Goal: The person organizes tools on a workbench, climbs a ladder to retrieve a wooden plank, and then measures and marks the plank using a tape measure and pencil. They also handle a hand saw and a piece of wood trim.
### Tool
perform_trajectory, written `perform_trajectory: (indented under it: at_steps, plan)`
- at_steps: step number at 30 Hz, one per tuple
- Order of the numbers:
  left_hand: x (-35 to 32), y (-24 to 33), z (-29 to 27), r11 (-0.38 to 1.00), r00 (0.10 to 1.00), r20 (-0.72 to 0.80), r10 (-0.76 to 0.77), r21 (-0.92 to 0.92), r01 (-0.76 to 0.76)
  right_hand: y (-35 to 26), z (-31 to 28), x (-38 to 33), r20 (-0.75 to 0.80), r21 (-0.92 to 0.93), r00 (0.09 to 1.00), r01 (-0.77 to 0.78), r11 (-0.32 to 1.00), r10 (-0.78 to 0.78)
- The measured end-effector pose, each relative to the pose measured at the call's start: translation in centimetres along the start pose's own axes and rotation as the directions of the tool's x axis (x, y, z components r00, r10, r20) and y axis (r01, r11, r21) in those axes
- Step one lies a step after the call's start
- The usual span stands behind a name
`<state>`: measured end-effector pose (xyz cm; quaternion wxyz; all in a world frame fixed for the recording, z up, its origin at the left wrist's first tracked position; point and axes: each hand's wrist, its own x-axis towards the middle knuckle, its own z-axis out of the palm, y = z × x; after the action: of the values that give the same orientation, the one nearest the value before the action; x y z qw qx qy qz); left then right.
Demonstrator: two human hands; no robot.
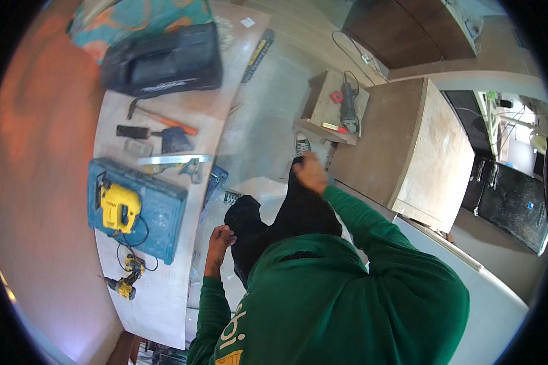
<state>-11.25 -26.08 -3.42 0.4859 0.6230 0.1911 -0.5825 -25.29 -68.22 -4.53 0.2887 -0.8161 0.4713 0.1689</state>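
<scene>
My left hand (221,238) hangs beside my left thigh, near the edge of the long white-topped table. Its fingers are curled in and nothing shows in them. In front of my right leg is my right hand (312,174), slightly blurred, with its fingers hidden. Closest to my left hand on the table is a blue tool case (164,210) with a yellow jigsaw (120,207) lying on it. Below the case lies a yellow and black cordless drill (125,286). An adjustable square (175,159), a wide scraper (175,140) and an orange-handled hammer (164,117) lie farther up the table.
A black toolbox (164,61) and a patterned cloth (158,15) occupy the table's far end. Ahead on the right, an open wooden box (315,112) carries a corded angle grinder (349,109). A wooden cabinet (377,140) stands close on my right. A spirit level (259,56) leans beside the table.
</scene>
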Motion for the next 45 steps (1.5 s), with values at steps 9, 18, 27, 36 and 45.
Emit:
perform_trajectory:
  at_steps: [9, 18, 27, 36, 45]
  plan:
    - [11.6, -0.5, 21.9, 0.788, 0.927, 0.027, 0.374, 0.518, -0.332, 27.4, -6.7, 22.6, -0.175, 0.334, 0.894, -0.340, 0.879, 0.412]
    - [35.6, 10.5, 54.8, -0.112, 0.667, 0.602, 0.440, 0.773, -0.624, 32.1, -4.0, 37.7, 0.006, 0.175, 0.916, -0.396, 0.902, 0.401]
    - [48.0, 6.8, 58.8, -0.546, 0.645, 0.763, 0.043, 0.558, -0.625, 35.1, -5.4, 40.5, -0.018, 0.314, 0.942, -0.313, 0.896, 0.335]
    - [45.3, 14.9, 54.0, 0.457, 0.901, 0.423, 0.100, 0.785, -0.419, 36.9, -3.7, 40.3, -0.089, 0.344, 0.960, -0.219, 0.913, 0.264]
    - [51.0, 17.9, 65.5, 0.093, 0.655, 0.506, 0.561, 0.748, -0.657, 36.8, -4.5, 40.6, -0.124, 0.389, 0.967, -0.157, 0.908, 0.220]
